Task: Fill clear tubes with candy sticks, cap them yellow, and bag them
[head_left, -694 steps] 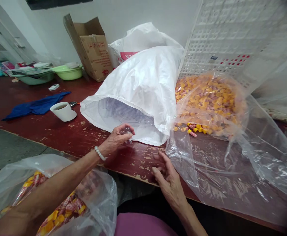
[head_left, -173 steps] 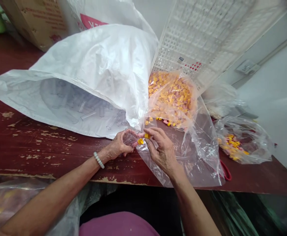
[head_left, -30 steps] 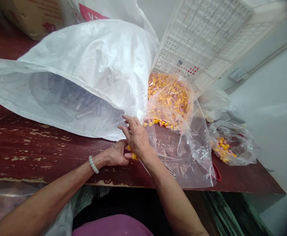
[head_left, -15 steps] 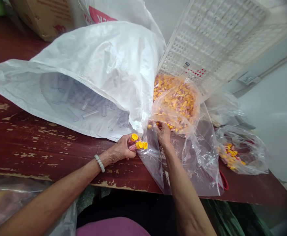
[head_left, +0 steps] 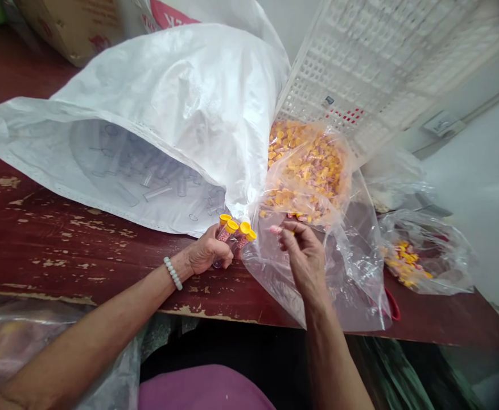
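Several clear tubes with yellow caps (head_left: 244, 228) are bunched in my left hand (head_left: 209, 250), their capped ends pointing up and away. Pink patterned matter shows through their walls. Between the thumb and fingers of my right hand (head_left: 309, 256) is a small pink-and-yellow cap (head_left: 276, 229), its pink end pointing left towards the tubes. Behind that hand lies a clear plastic bag (head_left: 343, 256) with a heap of yellow-and-pink caps (head_left: 306, 165). Left of it, an open white sack (head_left: 198, 97) holds loose clear tubes (head_left: 157, 193).
A white plastic crate (head_left: 360, 68) leans behind the caps. On the right sits a smaller clear bag (head_left: 445, 256) with more yellow pieces. A cardboard box (head_left: 74, 28) stands at the back left of the worn red table (head_left: 61, 250). Another filled plastic bag (head_left: 53, 341) is at lower left.
My right hand has come out of the cap heap towards me, now pinching a cap. My left hand has shifted slightly up and left, turning the tubes more upright.
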`<state>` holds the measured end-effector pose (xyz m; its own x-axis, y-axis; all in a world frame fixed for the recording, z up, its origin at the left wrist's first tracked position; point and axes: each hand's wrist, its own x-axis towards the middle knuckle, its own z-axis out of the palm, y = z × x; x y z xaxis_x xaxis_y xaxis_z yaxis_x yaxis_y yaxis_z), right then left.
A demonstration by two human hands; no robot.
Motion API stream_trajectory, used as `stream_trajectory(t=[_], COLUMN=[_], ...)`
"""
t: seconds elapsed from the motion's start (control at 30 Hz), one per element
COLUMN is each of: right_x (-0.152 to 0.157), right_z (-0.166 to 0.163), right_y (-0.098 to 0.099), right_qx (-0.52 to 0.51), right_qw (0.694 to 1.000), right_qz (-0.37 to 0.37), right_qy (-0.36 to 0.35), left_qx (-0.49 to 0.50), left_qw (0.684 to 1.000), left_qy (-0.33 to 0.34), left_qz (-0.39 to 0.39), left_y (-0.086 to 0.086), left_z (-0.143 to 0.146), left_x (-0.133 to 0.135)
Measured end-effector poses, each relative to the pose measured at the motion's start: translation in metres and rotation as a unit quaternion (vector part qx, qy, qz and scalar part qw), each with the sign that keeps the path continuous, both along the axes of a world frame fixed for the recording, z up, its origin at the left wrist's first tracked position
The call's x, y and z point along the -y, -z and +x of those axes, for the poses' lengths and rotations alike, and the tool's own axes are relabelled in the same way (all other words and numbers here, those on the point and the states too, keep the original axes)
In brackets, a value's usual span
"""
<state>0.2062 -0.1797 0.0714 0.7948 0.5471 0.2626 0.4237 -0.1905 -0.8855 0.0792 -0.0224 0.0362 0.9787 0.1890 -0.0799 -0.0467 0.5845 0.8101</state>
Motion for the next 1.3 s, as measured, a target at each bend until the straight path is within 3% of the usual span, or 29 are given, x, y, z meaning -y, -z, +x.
stream_trajectory(t=[0.07,0.17,0.3,0.47,0.6,0.67,0.83,0.93,1.1,1.3], right_x=[0.000,-0.008,-0.017,-0.018,-0.014,-0.010,-0.012,-0.022,-0.036,-0.036], right_z=[-0.029,-0.049,-0.047,-0.045,-0.044,-0.045,-0.056,-0.064,-0.073,-0.071], right_y=[-0.006,-0.005,-0.003,-0.005,-0.002,-0.001,0.006,0.018,0.034,0.035], right_qx=[0.004,0.084,0.132,0.174,0.188,0.225,0.310,0.331,0.347,0.295], right_qw=[0.999,0.995,0.988,0.978,0.980,0.973,0.925,0.915,0.915,0.941], right_qz=[0.021,-0.005,-0.031,-0.001,0.010,-0.019,-0.177,-0.208,-0.197,-0.147], right_qy=[-0.043,-0.060,-0.079,-0.114,-0.059,-0.054,-0.130,-0.101,-0.059,-0.074], left_qx=[0.015,0.018,0.012,0.016,0.008,0.001,-0.003,0.004,0.005,-0.017], left_qw=[1.000,1.000,1.000,0.999,0.999,0.999,0.999,1.000,1.000,0.997], left_qy=[0.008,0.010,-0.007,-0.012,-0.018,-0.027,-0.020,-0.017,-0.022,-0.011], left_qz=[0.005,0.022,0.021,0.030,0.041,0.035,0.033,0.011,-0.021,-0.071], left_y=[-0.001,-0.001,0.000,0.001,-0.001,-0.002,0.000,0.005,0.010,0.012], left_z=[-0.001,-0.001,-0.001,0.000,0.000,0.000,0.000,0.001,0.002,0.000], left_x=[0.000,0.001,0.002,0.003,0.003,0.003,0.004,0.004,0.003,0.002])
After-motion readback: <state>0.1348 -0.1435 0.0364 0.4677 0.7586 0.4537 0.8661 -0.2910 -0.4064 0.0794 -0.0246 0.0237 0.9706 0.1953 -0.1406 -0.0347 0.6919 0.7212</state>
